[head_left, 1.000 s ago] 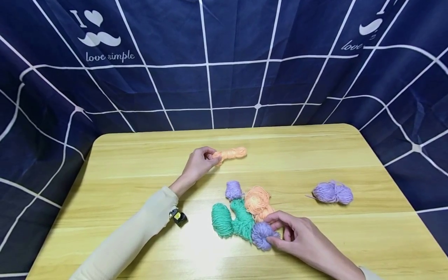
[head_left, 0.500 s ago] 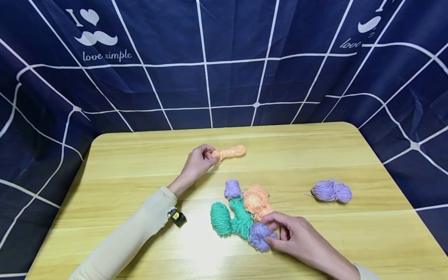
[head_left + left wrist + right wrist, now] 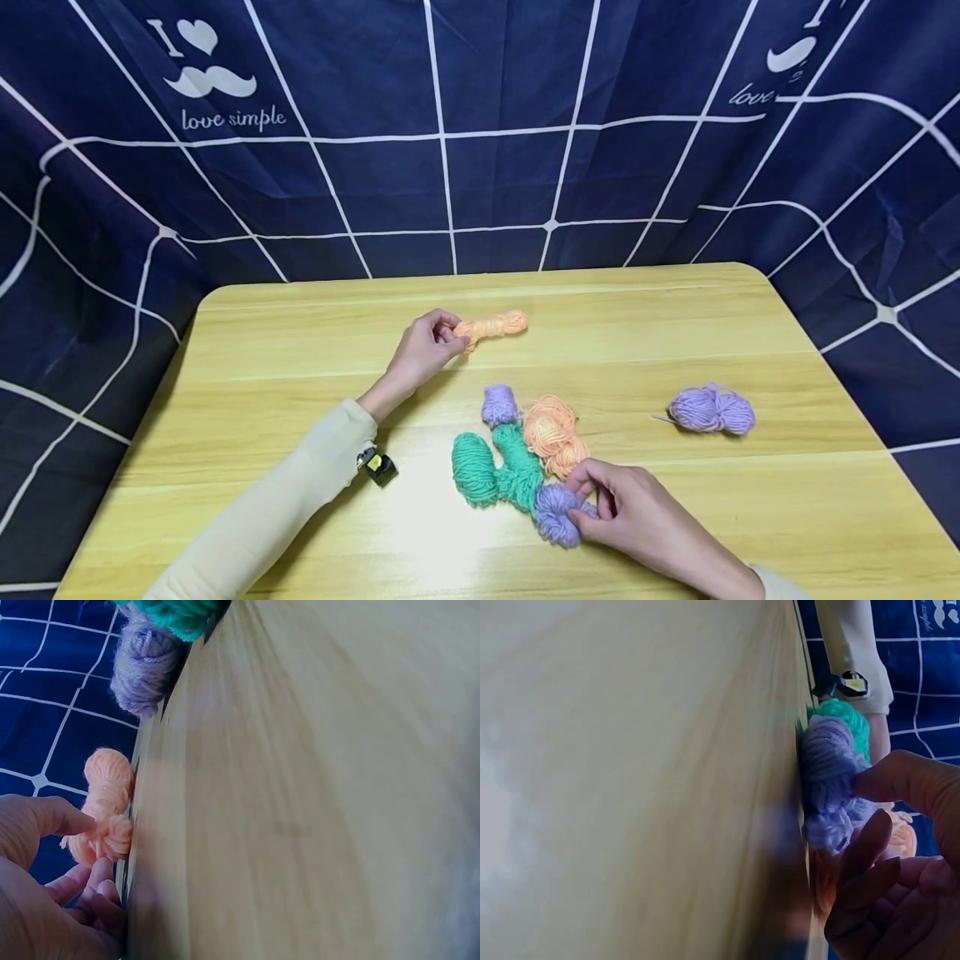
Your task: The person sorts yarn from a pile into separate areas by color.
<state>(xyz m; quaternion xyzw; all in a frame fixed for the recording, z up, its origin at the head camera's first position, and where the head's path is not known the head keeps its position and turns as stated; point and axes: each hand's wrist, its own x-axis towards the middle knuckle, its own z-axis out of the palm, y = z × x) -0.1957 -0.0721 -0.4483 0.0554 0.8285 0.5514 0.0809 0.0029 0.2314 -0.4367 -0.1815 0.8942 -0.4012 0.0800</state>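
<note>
Toward the back of the table (image 3: 637,333), our left hand (image 3: 422,352) pinched an orange skein (image 3: 497,325) by its left end. Nearer us, our right hand (image 3: 637,510) pinched a purple bundle (image 3: 555,512) just beside a green skein (image 3: 519,465).

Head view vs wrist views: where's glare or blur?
Head: white glare on the table's near side, little blur; left wrist: dimmer, wood grain soft, orange yarn strands still legible; right wrist: pale glare at the image's left edge, plus a dark smeared patch low in frame beside the fingers, shadow or reflection, can't tell.
</note>
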